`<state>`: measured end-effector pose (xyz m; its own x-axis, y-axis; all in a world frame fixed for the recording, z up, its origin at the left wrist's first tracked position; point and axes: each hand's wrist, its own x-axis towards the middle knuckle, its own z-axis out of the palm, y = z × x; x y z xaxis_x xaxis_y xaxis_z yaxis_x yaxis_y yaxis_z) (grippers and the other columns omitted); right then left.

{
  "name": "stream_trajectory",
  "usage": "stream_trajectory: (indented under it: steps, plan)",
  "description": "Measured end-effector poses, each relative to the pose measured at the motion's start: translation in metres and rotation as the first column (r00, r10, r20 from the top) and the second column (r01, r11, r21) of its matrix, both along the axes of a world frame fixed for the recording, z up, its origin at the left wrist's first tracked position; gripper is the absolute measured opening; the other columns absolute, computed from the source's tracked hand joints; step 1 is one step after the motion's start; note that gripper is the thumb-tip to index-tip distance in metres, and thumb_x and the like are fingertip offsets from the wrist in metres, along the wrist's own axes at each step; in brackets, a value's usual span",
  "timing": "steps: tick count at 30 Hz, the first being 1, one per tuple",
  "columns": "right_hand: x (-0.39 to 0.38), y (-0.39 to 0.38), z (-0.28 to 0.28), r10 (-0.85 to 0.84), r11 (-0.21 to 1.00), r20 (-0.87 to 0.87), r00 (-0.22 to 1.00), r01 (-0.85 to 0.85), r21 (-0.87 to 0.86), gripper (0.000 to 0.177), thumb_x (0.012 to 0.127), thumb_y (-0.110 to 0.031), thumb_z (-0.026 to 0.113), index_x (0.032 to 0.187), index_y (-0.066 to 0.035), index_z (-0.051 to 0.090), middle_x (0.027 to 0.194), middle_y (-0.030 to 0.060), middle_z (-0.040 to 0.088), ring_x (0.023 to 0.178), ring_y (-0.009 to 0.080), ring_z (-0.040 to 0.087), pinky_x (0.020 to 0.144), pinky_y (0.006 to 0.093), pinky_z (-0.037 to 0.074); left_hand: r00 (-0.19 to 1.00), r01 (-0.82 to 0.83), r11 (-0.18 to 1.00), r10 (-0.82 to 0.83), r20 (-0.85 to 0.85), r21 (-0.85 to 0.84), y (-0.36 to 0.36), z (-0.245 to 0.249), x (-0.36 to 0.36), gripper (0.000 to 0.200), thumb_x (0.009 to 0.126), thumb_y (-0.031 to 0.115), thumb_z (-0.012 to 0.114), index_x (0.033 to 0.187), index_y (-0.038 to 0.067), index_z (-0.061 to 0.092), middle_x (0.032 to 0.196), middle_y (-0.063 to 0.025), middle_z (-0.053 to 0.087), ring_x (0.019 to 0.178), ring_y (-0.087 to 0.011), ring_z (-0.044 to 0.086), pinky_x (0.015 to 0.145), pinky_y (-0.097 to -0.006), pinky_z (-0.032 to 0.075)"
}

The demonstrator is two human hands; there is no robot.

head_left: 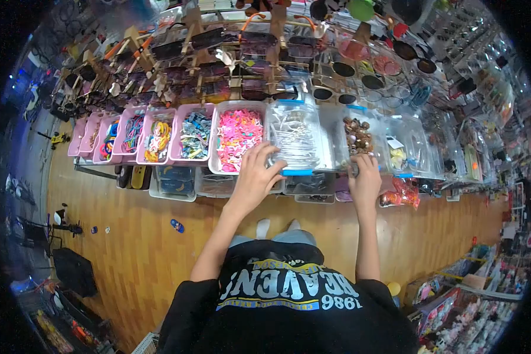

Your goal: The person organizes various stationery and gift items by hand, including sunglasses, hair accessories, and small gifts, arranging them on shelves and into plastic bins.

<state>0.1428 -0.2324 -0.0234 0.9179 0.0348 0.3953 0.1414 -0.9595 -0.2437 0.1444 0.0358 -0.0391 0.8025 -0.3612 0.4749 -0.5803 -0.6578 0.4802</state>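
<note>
My left hand (256, 176) rests at the front left corner of a clear box (292, 138) with blue clips, which holds thin silvery items. Its fingers are apart, over the edge between this box and the white-rimmed tray (224, 169) of pink and orange pieces. Farther right, my right hand (365, 177) is at the front edge of a clear box holding brown round items (359, 134). The fingers of that hand are bent over the rim, and their tips are partly hidden, so its grip is unclear.
Pink trays (189, 156) of colourful small items line the shelf at the left. Sunglasses (258, 44) hang on racks behind. More clear boxes (408, 147) stand at the right. Lower bins (174, 184) sit under the shelf. A blue slipper (177, 225) lies on the floor.
</note>
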Motion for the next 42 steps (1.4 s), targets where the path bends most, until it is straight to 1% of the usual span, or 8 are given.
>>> stream_trajectory:
  steps: [9,15,17,19,26,30,31,42]
  plan:
    - [-0.010,0.042,0.013,0.170,0.968,0.004,0.985,-0.168,0.186,0.035,0.067,0.004,0.067,0.100,-0.001,0.059,0.101,0.0106,0.057,0.095,0.0310,0.053,0.079,0.0384,0.046,0.990,-0.136,0.991,0.136,-0.046,-0.003,-0.008,0.023,0.038,0.032,0.074,0.035,0.071,0.090,0.009,0.064,0.101,-0.0077,0.055,0.105,-0.0268,0.047,0.085,-0.0417,0.035]
    - [-0.027,0.031,0.032,0.112,0.916,0.063,0.992,-0.128,0.380,0.032,0.075,-0.003,0.067,0.105,-0.003,0.059,0.103,0.0138,0.057,0.096,0.0310,0.057,0.080,0.0376,0.047,0.999,-0.043,0.938,0.046,-0.001,0.343,-0.018,0.028,0.079,0.025,0.078,0.029,0.067,0.090,0.007,0.066,0.087,-0.0092,0.062,0.088,-0.0244,0.052,0.083,-0.0409,0.033]
    - [-0.036,0.020,0.028,0.078,0.914,0.087,0.993,-0.106,0.391,0.029,0.076,-0.004,0.068,0.104,-0.003,0.060,0.099,0.0136,0.059,0.093,0.0303,0.059,0.078,0.0361,0.048,0.998,-0.019,0.959,0.033,-0.047,0.282,-0.006,0.045,0.082,0.024,0.081,0.025,0.066,0.091,0.003,0.066,0.086,-0.0106,0.064,0.087,-0.0212,0.055,0.083,-0.0373,0.037]
    - [-0.043,0.010,0.020,0.058,0.825,0.014,0.998,-0.056,0.562,0.022,0.078,-0.005,0.068,0.100,-0.002,0.061,0.088,0.0117,0.063,0.081,0.0265,0.063,0.074,0.0321,0.048,0.942,-0.096,0.952,-0.008,-0.337,-0.290,0.010,0.050,0.091,0.019,0.083,0.019,0.063,0.090,0.002,0.065,0.086,-0.0099,0.066,0.083,-0.0195,0.060,0.078,-0.0318,0.043]
    - [-0.010,0.049,0.056,-0.104,0.566,0.253,0.962,-0.152,0.810,0.031,0.087,-0.016,0.061,0.109,0.002,0.050,0.101,0.0130,0.053,0.095,0.0228,0.052,0.088,0.0317,0.040,0.868,-0.252,0.686,-0.152,-0.473,-0.682,0.039,0.062,0.053,0.024,0.096,0.020,0.048,0.108,0.001,0.052,0.096,-0.0071,0.058,0.084,-0.0142,0.059,0.080,-0.0282,0.046]
    - [0.052,0.087,0.003,0.564,0.765,0.011,0.825,-0.528,0.368,0.038,0.085,-0.026,0.059,0.115,-0.004,0.052,0.120,0.0169,0.051,0.117,0.0353,0.043,0.100,0.0432,0.033,0.819,-0.339,0.468,-0.281,-0.501,-0.816,-0.013,0.021,0.025,0.027,0.100,0.024,0.039,0.115,0.003,0.045,0.107,-0.0117,0.056,0.103,-0.0201,0.058,0.090,-0.0340,0.045]
    - [0.045,0.099,-0.006,0.516,0.856,0.027,0.856,-0.516,0.015,0.037,0.085,-0.027,0.060,0.114,-0.005,0.054,0.121,0.0167,0.052,0.119,0.0341,0.043,0.101,0.0450,0.033,0.848,-0.331,0.555,-0.180,-0.498,-0.763,-0.015,0.013,0.023,0.027,0.101,0.024,0.038,0.116,0.003,0.043,0.111,-0.0119,0.055,0.107,-0.0189,0.056,0.090,-0.0327,0.044]
    - [0.059,0.102,0.030,0.388,0.920,-0.093,0.917,-0.391,-0.015,0.041,0.077,-0.046,0.066,0.075,-0.005,0.065,0.069,0.0099,0.062,0.071,0.0291,0.060,0.066,0.0414,0.045,0.881,-0.385,0.067,-0.272,-0.388,-0.921,-0.021,0.001,0.014,0.026,0.101,0.021,0.037,0.119,0.002,0.040,0.119,-0.0118,0.051,0.113,-0.0214,0.053,0.090,-0.0325,0.044]
